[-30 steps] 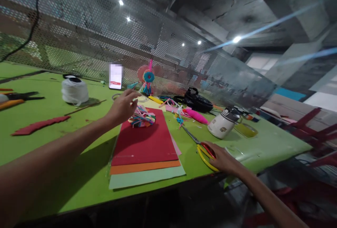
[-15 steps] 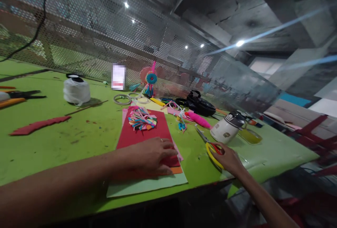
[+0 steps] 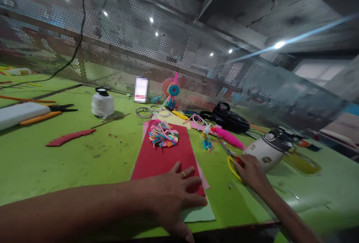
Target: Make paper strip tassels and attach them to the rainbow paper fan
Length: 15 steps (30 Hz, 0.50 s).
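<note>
My left hand (image 3: 178, 196) lies with spread fingers on the near part of a red sheet (image 3: 165, 162), which rests on pink, orange and pale green paper (image 3: 200, 214). A bundle of thin coloured paper strips (image 3: 162, 134) sits on the far part of the red sheet. To the right, my right hand (image 3: 251, 172) is closed on the handles of scissors (image 3: 233, 168) with yellow and red grips. Their blades point away over the green table. A small blue and white paper piece (image 3: 207, 142) lies left of the blades.
A white jug (image 3: 267, 151) stands right of the scissors, near a pink roll (image 3: 228, 137) and a black bag (image 3: 231, 117). Tape rings (image 3: 144, 112) and a blue-pink ornament (image 3: 174, 90) are at the back. White twine (image 3: 102, 103) and pliers (image 3: 63, 107) are left.
My left hand has spread its fingers and come nearer the front edge of the paper. The view has turned left. My right hand still holds the scissors.
</note>
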Each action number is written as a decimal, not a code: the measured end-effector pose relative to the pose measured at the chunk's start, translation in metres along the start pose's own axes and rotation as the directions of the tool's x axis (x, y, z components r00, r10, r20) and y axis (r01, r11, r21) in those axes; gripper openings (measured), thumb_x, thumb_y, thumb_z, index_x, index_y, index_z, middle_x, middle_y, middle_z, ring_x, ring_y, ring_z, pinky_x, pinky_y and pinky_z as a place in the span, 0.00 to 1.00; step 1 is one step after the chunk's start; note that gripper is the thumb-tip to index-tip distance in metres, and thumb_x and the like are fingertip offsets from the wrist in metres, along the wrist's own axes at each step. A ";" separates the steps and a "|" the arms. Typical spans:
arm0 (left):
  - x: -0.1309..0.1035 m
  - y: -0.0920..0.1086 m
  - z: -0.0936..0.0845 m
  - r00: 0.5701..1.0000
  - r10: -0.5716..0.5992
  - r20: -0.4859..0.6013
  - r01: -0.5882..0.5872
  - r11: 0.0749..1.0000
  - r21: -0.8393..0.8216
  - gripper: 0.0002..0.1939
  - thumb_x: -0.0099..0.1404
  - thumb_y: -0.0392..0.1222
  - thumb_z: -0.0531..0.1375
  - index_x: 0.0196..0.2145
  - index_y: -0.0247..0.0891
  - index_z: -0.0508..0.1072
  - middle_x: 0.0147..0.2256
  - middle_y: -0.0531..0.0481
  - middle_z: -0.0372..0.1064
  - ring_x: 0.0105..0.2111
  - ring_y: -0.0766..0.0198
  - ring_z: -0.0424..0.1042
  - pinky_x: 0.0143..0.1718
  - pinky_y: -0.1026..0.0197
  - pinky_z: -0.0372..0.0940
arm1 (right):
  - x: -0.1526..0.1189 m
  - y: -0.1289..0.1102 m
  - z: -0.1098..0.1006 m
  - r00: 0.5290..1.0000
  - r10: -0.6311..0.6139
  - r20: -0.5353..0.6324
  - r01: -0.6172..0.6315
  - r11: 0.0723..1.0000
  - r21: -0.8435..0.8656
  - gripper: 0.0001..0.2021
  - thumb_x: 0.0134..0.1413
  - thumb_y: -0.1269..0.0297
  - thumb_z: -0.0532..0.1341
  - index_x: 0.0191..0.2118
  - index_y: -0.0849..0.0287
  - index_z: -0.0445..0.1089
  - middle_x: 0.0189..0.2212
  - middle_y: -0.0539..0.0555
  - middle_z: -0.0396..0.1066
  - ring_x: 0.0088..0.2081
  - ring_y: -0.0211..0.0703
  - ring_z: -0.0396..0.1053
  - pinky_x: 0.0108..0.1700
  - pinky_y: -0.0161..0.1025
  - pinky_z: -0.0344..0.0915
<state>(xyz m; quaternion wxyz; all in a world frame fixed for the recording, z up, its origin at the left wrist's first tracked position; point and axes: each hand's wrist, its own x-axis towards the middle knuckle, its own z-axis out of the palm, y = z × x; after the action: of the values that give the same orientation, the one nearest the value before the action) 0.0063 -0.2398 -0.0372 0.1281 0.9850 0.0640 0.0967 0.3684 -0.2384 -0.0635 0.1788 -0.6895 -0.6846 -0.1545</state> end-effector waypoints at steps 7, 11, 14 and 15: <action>-0.003 0.004 -0.007 1.000 -0.009 -0.010 0.009 0.997 0.072 0.24 0.58 0.54 0.56 0.51 0.45 0.66 0.50 0.40 0.63 0.53 0.41 0.59 0.52 0.33 0.50 | 0.072 -0.152 0.010 0.917 -0.375 0.134 0.296 0.866 0.403 0.12 0.54 0.62 0.56 0.40 0.61 0.72 0.38 0.58 0.72 0.42 0.46 0.67 0.46 0.43 0.62; -0.007 0.002 -0.003 1.000 0.006 -0.028 -0.003 0.993 0.117 0.20 0.61 0.50 0.54 0.50 0.46 0.66 0.52 0.41 0.62 0.52 0.42 0.59 0.50 0.32 0.53 | 0.116 -0.201 0.032 0.893 -0.405 0.197 0.271 0.833 0.482 0.20 0.52 0.57 0.59 0.48 0.65 0.69 0.43 0.61 0.71 0.42 0.47 0.68 0.45 0.43 0.62; -0.010 -0.002 0.001 0.996 0.047 -0.069 -0.036 0.987 0.154 0.19 0.67 0.44 0.47 0.54 0.45 0.63 0.58 0.43 0.56 0.58 0.44 0.53 0.51 0.34 0.54 | 0.124 -0.217 0.039 0.853 -0.487 0.188 0.357 0.806 0.472 0.40 0.41 0.47 0.65 0.59 0.61 0.57 0.52 0.62 0.65 0.49 0.55 0.62 0.50 0.48 0.59; -0.011 -0.003 0.002 0.994 0.059 -0.093 -0.045 0.987 0.153 0.19 0.68 0.43 0.45 0.54 0.45 0.62 0.59 0.44 0.54 0.59 0.46 0.51 0.52 0.36 0.54 | 0.123 -0.221 0.041 0.847 -0.502 0.178 0.379 0.802 0.461 0.43 0.38 0.46 0.66 0.60 0.59 0.55 0.54 0.62 0.63 0.51 0.57 0.61 0.51 0.50 0.58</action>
<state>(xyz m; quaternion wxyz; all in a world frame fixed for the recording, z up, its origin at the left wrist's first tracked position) -0.0044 -0.2393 -0.0415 0.0475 0.9873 0.0515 0.1426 0.1482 -0.1110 -0.0356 0.1750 -0.4714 -0.8625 0.0575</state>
